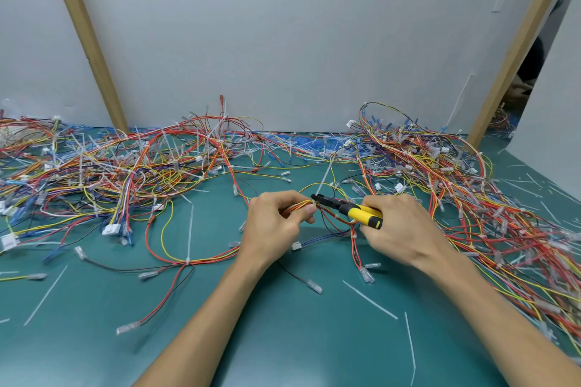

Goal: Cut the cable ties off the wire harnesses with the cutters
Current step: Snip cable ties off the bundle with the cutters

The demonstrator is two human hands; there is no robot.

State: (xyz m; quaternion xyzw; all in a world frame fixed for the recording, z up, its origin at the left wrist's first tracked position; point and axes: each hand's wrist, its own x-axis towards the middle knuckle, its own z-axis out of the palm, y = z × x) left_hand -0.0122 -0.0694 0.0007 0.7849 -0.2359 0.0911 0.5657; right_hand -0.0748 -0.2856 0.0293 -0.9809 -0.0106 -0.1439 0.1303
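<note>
In the centre of the frame, a person's left hand (276, 223) pinches a thin bundle of red, yellow and orange wires, the wire harness (297, 207). It sits between the thumb and curled fingers (306, 214), held low over the green tabletop (283, 339). The right hand (399, 226) is wrapped around the yellow handles of the cutters (349, 209), whose dark tips meet the bundle just beside the left thumb. A white cable tie (323, 181) sticks up from that spot, its tail pointing toward the top of the frame.

The harness looks light and floppy (it will likely sag and twist wherever it isn't held). A hold close to the tie, as here, seems the sensible place. The tie looks like thin, stiff plastic that should snip cleanly, though the wire insulation beside it could be nicked.

Whether the blades are around the tie or merely beside it is too small to tell. The right hand's fingertips are hidden beneath the hand. A tangled left pile (125, 163) and right pile (456, 173) of harnesses run off both edges of the frame. Cut ties (369, 299) lie scattered on the tabletop.
</note>
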